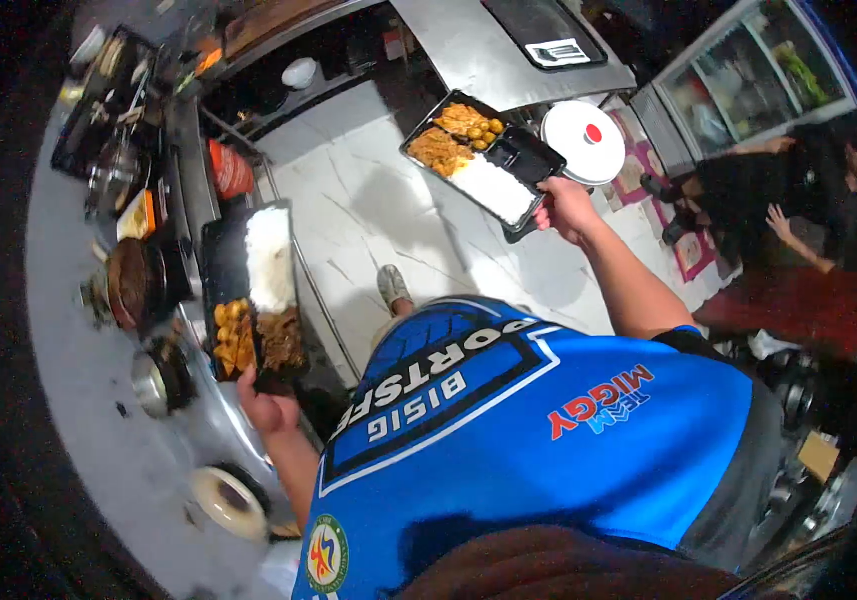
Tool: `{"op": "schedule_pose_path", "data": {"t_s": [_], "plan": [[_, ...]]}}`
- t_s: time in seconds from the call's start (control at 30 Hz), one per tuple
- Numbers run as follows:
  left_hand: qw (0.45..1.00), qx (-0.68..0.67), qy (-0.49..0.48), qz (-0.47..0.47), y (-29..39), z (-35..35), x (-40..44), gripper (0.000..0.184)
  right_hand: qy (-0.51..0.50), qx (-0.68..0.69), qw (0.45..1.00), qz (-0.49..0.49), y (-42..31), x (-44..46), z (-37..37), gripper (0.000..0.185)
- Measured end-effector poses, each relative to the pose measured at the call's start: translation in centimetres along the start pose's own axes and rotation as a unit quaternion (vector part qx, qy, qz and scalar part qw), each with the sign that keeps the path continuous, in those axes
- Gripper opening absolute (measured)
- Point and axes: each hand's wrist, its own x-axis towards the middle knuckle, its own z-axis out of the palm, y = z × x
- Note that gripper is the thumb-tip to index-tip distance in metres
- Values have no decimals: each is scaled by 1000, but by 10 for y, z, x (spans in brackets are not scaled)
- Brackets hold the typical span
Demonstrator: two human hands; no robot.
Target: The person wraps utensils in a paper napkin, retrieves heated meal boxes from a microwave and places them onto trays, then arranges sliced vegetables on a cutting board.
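My left hand (pixel 271 408) is closed on the near edge of a black compartment food tray (pixel 225 250). White rice (pixel 270 262), shredded brown meat (pixel 282 342) and orange-brown pieces fill parts of it; one long section is bare. Farther out to the right, my right hand (pixel 567 208) grips the corner of a second black food tray (pixel 539 152). That one carries white rice (pixel 494 188), shredded meat (pixel 439 150), orange strips and small round yellowish pieces (pixel 487 133). Both trays are held up above the floor, and fingers beneath them are partly hidden.
A steel counter (pixel 439 45) with a black tray stands ahead. Beside it is a round white lid (pixel 585 142). At left, a worktop holds pots (pixel 154 380) and a brown bowl (pixel 131 283). A glass-door fridge (pixel 749 75) and another person (pixel 794 200) are at right.
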Motion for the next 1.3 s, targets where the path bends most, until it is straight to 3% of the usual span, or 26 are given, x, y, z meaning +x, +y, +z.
{"op": "schedule_pose_path", "data": {"t_s": [0.03,0.07,0.13,0.17,0.23,0.27,0.3,0.33,0.43,0.53,0.87,1.03,1.3], "plan": [[992,55,-66,92,0,-2,3,51,27,13,999,12,2,-3,5,26],[992,51,-73,87,8,-7,24,51,56,23,998,13,-1,-7,12,25],[993,10,-34,-112,30,17,88,47,87,42,995,31,7,-5,16,26],[990,-12,-46,-134,30,-1,137,44,103,65,992,41,12,-6,23,26],[987,52,-77,-131,45,43,201,42,134,97,985,48,20,-16,36,27],[974,84,-134,-161,48,49,238,39,166,89,981,52,21,-18,44,27],[969,95,-127,-190,46,50,278,38,191,79,977,56,23,-18,55,28],[983,100,-52,-143,0,86,254,43,187,77,977,65,25,1,17,29],[948,86,-184,-245,-17,129,315,54,201,97,970,91,47,5,13,28],[941,74,-237,-228,-34,159,350,55,222,134,963,78,59,2,25,24],[934,96,-159,-305,-121,203,403,53,166,87,977,103,42,33,8,23],[912,124,-184,-344,-161,254,461,55,184,108,972,99,45,25,9,22],[836,149,-320,-420,-261,371,586,45,278,189,940,63,61,8,48,21]]}}
